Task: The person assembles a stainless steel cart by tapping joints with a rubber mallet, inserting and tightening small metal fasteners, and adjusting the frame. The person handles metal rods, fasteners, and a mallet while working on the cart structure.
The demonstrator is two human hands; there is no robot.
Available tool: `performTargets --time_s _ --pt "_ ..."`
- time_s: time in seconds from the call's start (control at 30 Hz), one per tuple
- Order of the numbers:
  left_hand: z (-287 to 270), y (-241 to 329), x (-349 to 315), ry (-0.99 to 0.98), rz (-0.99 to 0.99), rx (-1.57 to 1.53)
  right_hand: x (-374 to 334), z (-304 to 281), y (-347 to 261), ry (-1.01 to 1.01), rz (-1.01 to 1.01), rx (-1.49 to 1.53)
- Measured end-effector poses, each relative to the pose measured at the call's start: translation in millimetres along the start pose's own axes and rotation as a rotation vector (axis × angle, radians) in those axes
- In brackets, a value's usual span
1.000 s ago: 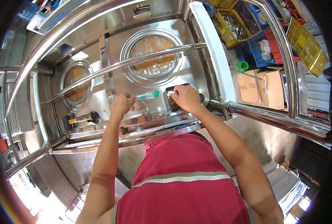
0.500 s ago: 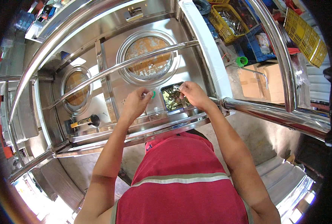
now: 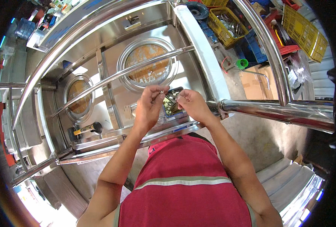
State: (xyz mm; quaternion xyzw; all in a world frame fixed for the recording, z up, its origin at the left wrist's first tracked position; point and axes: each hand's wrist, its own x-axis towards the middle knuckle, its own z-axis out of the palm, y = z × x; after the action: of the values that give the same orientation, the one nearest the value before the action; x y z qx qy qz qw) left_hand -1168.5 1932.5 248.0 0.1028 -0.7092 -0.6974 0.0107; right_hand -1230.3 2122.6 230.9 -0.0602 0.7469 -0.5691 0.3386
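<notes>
Both hands are in front of me over the near side of a stainless steel frame (image 3: pixel 117 94). My left hand (image 3: pixel 148 108) is closed in a pinch, a tiny shiny metal piece (image 3: pixel 161 92) showing at its fingertips; its kind is too small to tell. Close by, my right hand (image 3: pixel 194 106) pinches a small silvery metal piece (image 3: pixel 178 97), mostly hidden by the fingers. Between and below the hands lies a dark open tray (image 3: pixel 171 108) of brass-coloured, screw-like parts, partly covered by my right hand.
Two round ringed openings, a large one (image 3: pixel 119 72) and a smaller one (image 3: pixel 65 99), lie in the steel panel. A polished rail (image 3: pixel 134 69) crosses above them. At left rests a tool with a yellow-and-black handle (image 3: pixel 84 130). Beyond the right side stand yellow baskets (image 3: pixel 217 28) and a green cup-like item (image 3: pixel 242 63).
My left hand has moved right, close to my right hand. The green item at its fingertips no longer shows. My right hand has shifted slightly down, and the view has tilted a little.
</notes>
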Motion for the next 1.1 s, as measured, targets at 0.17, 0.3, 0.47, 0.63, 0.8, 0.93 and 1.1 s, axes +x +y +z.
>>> performTargets --time_s 0.17,0.3,0.47,0.63,0.8,0.93,1.1 --pt "7 -9 -4 -0.112 -0.029 -0.235 -10 7 -5 0.044 -0.103 0.000" --pt "7 -11 -9 -0.167 -0.052 -0.228 -19 6 -9 0.064 -0.135 0.035" --pt "9 12 -21 -0.220 0.130 0.207 -39 5 -16 0.114 -0.101 -0.065" --pt "24 29 -39 -0.209 0.101 0.121 -69 2 -19 0.189 -0.151 0.011" --pt "52 37 -63 -0.198 -0.202 -0.197 -112 -14 -14 0.268 -0.189 -0.127" --pt "88 41 -91 -0.217 -0.162 -0.232 -150 -37 -5 0.246 -0.319 -0.326" --pt "166 37 -127 -0.065 -0.037 0.007 -195 -87 25 0.231 -0.316 -0.341"
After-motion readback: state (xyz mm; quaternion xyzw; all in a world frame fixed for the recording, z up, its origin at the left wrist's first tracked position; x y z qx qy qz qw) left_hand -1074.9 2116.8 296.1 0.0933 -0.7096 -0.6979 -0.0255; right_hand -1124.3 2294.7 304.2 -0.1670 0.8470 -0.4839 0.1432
